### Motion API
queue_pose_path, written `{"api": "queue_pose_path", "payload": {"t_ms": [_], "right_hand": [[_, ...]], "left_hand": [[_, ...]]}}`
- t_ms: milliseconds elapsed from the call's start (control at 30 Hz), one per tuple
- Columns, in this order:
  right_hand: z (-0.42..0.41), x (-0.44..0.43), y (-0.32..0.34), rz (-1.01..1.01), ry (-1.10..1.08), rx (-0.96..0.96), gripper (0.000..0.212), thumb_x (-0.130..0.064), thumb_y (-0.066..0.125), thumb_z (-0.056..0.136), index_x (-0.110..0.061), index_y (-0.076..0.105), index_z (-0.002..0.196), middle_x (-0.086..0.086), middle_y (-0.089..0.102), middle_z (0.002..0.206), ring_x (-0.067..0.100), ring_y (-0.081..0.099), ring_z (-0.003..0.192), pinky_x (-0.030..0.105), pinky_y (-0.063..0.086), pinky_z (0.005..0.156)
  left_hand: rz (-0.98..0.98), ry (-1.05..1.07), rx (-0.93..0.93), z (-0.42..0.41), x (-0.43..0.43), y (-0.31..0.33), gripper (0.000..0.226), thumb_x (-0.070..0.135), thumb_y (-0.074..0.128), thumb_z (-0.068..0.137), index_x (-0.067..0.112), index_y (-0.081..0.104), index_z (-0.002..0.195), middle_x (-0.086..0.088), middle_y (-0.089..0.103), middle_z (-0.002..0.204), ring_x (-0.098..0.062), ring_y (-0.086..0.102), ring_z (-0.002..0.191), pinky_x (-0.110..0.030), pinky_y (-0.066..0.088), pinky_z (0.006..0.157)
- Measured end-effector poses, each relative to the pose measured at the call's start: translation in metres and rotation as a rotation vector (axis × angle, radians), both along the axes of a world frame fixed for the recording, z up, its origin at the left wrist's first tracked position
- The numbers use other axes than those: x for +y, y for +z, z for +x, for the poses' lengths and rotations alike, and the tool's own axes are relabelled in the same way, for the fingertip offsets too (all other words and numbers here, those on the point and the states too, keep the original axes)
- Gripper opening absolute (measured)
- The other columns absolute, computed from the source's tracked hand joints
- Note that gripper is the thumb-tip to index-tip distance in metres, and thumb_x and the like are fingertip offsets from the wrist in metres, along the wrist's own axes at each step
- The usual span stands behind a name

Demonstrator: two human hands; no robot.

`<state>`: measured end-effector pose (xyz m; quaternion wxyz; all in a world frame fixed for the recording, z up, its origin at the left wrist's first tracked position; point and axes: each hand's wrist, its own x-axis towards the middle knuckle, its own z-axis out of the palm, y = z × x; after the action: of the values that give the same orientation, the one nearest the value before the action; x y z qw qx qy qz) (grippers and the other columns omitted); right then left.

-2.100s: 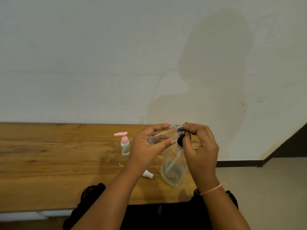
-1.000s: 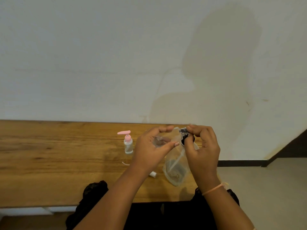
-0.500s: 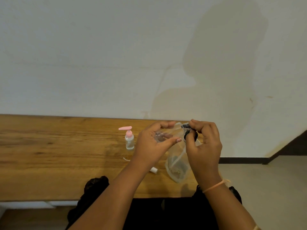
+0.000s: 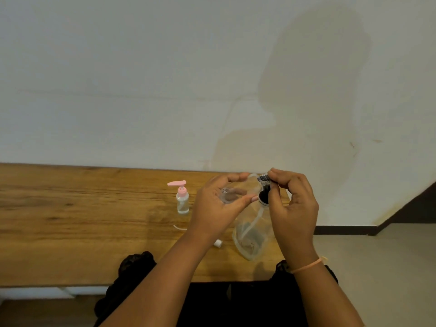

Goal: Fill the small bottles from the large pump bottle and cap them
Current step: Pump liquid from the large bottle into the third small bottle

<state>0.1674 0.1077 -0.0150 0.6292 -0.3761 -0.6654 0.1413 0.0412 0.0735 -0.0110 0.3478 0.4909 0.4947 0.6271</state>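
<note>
The pale wall [image 4: 141, 67] fills everything beyond my hands, with a broad shadow on it above my right one. Under both hands runs the wooden table [image 4: 70, 220], and its near edge lies just ahead of my dark clothing [image 4: 212, 303].

The large pump bottle [image 4: 250, 234] stands on the table directly below my grip. It is clear and leans a little, with a dip tube showing inside. I cannot tell how much liquid it holds. Its black collar [image 4: 263, 197] sits between my two hands.

My left hand [image 4: 217, 208] is curled round the small clear bottle [image 4: 232, 193], fingers over the top and thumb beneath. It holds the bottle on its side in the air with one end toward my right hand. My right hand [image 4: 292, 208] pinches the pump head [image 4: 263, 178] between fingertips and thumb, just above the collar. The small clear bottle's end comes close up to the pump head, but I cannot tell whether they touch.

To the left of my left hand, near but apart, a pink-pump bottle [image 4: 182, 199] stands upright on the table. A white cap [image 4: 218, 243] lies on the wood under my left wrist, just beside the large bottle's base. A thin white tube [image 4: 179, 227] lies left of that wrist. An orange band [image 4: 306, 265] circles my right wrist.
</note>
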Motion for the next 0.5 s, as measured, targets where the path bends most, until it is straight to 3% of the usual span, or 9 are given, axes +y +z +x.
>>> {"api": "queue_pose_path", "payload": {"t_ms": [100, 233, 333, 500], "right_hand": [[0.001, 0.004, -0.004, -0.002, 0.002, -0.019, 0.023, 0.003, 0.057, 0.081, -0.013, 0.064, 0.095, 0.003, 0.059, 0.094, -0.005, 0.057, 0.093, 0.007, 0.044, 0.081], [0.007, 0.007, -0.012, 0.008, 0.007, -0.100, 0.016, 0.000, 0.056, 0.083, -0.007, 0.065, 0.094, -0.001, 0.055, 0.094, -0.005, 0.055, 0.093, 0.008, 0.044, 0.083], [0.009, 0.008, -0.010, 0.024, 0.026, -0.100, 0.015, -0.009, 0.053, 0.085, -0.010, 0.064, 0.095, -0.002, 0.056, 0.094, -0.005, 0.055, 0.095, 0.008, 0.043, 0.084], [0.007, 0.003, -0.003, 0.022, 0.045, -0.036, 0.024, 0.003, 0.056, 0.082, -0.015, 0.062, 0.097, 0.003, 0.059, 0.096, -0.005, 0.056, 0.097, 0.009, 0.045, 0.085]], "left_hand": [[-0.038, -0.033, -0.026, -0.002, 0.001, -0.001, 0.040, 0.006, 0.081, 0.067, 0.032, 0.067, 0.094, 0.011, 0.069, 0.102, -0.013, 0.070, 0.086, -0.033, 0.059, 0.076], [-0.057, -0.050, 0.023, -0.005, 0.002, -0.003, 0.038, 0.015, 0.083, 0.066, 0.038, 0.068, 0.093, 0.014, 0.070, 0.104, -0.013, 0.066, 0.101, -0.043, 0.056, 0.085], [-0.048, -0.033, 0.038, -0.004, 0.001, -0.001, 0.039, 0.014, 0.082, 0.067, 0.037, 0.067, 0.095, 0.016, 0.070, 0.102, -0.009, 0.065, 0.101, -0.044, 0.055, 0.087], [0.017, -0.003, 0.061, -0.002, -0.003, 0.001, 0.039, 0.011, 0.081, 0.067, 0.033, 0.066, 0.096, 0.015, 0.068, 0.103, -0.004, 0.065, 0.097, -0.036, 0.056, 0.085]]}}
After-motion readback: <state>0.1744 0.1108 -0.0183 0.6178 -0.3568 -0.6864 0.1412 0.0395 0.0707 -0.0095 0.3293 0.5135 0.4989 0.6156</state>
